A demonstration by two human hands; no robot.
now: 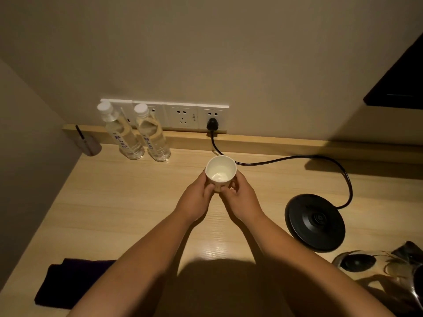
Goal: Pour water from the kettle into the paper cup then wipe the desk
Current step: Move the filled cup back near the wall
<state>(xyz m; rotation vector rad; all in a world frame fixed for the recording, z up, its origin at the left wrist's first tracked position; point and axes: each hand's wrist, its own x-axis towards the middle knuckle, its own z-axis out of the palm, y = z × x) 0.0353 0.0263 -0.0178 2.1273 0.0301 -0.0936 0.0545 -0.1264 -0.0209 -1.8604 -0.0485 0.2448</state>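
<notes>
Both my hands wrapped on paper cup [220, 172]: left hand [196, 197], right hand [240, 199], fingers clamped round wall, mid-desk [128, 202]. Open woodgrain each side. Kettle [389, 273] near right front edge beside round black base [315, 223]; dark cloth [68, 282] front-left.

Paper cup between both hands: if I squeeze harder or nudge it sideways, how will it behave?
The paper cup looks thin-walled, so the left hand and right hand could probably dent it. It seems nearly empty, only a shine at the bottom, so likely light and easy to tip. On the smooth desk it may slide.
</notes>
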